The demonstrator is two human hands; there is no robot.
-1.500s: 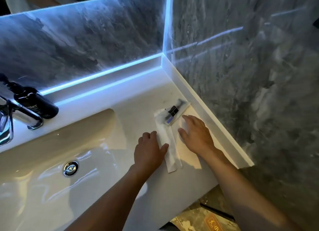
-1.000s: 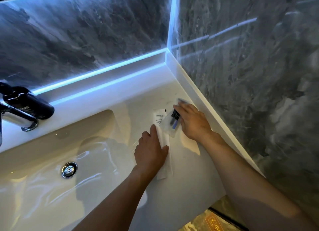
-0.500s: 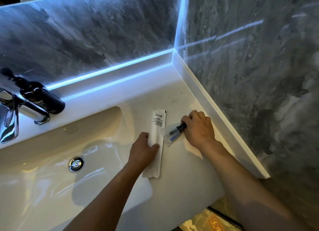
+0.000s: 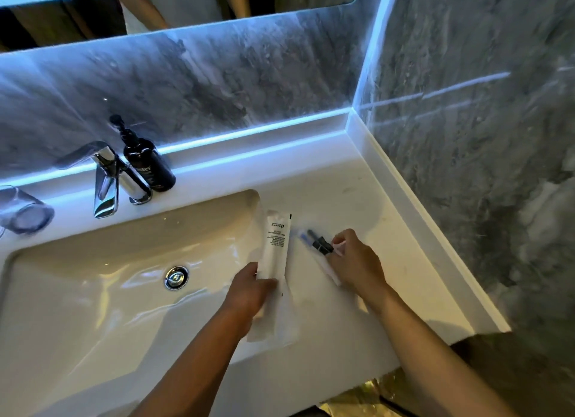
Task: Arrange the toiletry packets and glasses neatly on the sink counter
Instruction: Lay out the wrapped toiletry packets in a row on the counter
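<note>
Left hand (image 4: 249, 292) at lower centre, fingers pinching a long white packet (image 4: 275, 254) lying on the bench (image 4: 389, 261), right hand (image 4: 354, 264) just beside — fingers gripping a clear packet (image 4: 317, 245) with dark contents, a glass (image 4: 23, 211) at far left — beyond, faucet (image 4: 105, 180), dark pump bottle (image 4: 147, 164).

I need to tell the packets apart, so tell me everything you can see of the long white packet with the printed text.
The long white packet is a flat, narrow sachet, paper-like, with small dark print near its far end. It lies lengthwise on the counter beside the basin's right edge. The left hand rests on its near part, thumb across it; whether it pinches it is unclear.
</note>
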